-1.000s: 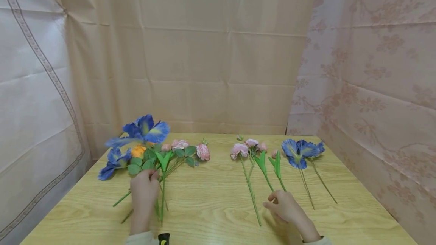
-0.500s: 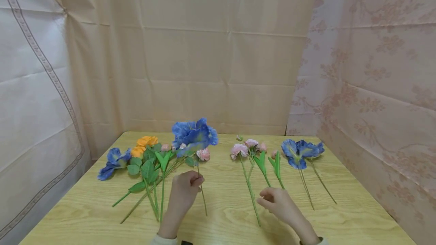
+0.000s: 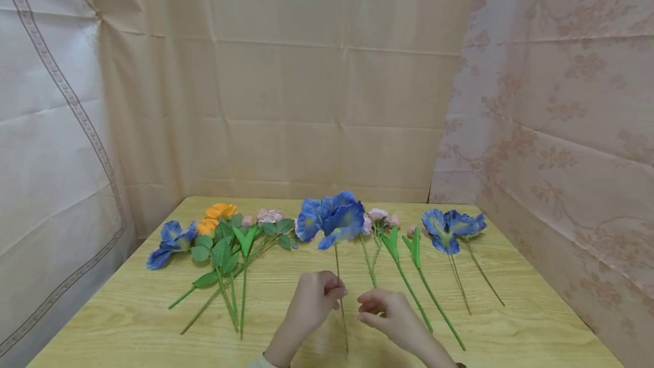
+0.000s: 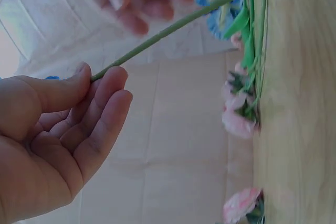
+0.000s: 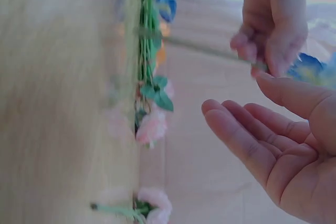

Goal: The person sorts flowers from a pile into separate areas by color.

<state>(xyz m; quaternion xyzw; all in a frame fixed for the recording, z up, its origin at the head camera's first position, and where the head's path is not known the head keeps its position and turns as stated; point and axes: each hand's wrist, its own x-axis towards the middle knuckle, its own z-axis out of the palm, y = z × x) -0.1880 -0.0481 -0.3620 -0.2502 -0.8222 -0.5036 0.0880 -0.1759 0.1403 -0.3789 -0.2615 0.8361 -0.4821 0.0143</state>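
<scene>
Near the middle of the table, my left hand (image 3: 315, 299) pinches the thin stem of a blue artificial iris (image 3: 332, 217) between thumb and fingertips. The bloom stands above the hand, and the stem's lower end points down toward the table's front. In the left wrist view the green stem (image 4: 173, 27) slants up from the pinch. My right hand (image 3: 390, 317) is just right of that stem, its fingers relaxed and apart from the thumb. Seen from the right wrist, the right palm (image 5: 294, 161) holds nothing and lies close to the stem without visibly gripping it.
At left lie a blue iris (image 3: 174, 243), orange flowers (image 3: 221, 212), pink flowers (image 3: 269, 216) and green stems. Right of the hands are pale pink flowers (image 3: 378, 214), green-leaved stems (image 3: 416, 249) and blue irises (image 3: 452, 229). Cloth curtains (image 3: 327, 101) surround the wooden table (image 3: 153, 328).
My left hand has carried the blue iris from the left pile rightward to the middle. My right hand has shifted left toward it, away from the green-leaved stems.
</scene>
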